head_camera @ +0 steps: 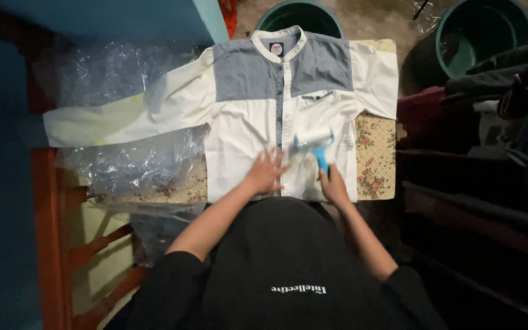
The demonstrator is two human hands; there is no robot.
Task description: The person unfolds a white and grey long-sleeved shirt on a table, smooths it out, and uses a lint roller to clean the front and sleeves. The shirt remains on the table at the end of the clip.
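A white shirt [239, 131] with grey shoulder panels and a buttoned front lies spread flat on a floral-covered board [375, 156]. My left hand [265, 171] rests flat, fingers apart, on the shirt's lower front, just left of the button line. My right hand [334, 185] grips the blue handle of a lint roller [314, 142], whose white roll lies on the shirt below the chest pocket.
Crinkled clear plastic [135, 160] lies under the left sleeve. A red wooden chair frame [47, 208] stands at left. Two dark green tubs [483, 32] sit at the top, and a heap of dark clothes [490, 134] fills the right side.
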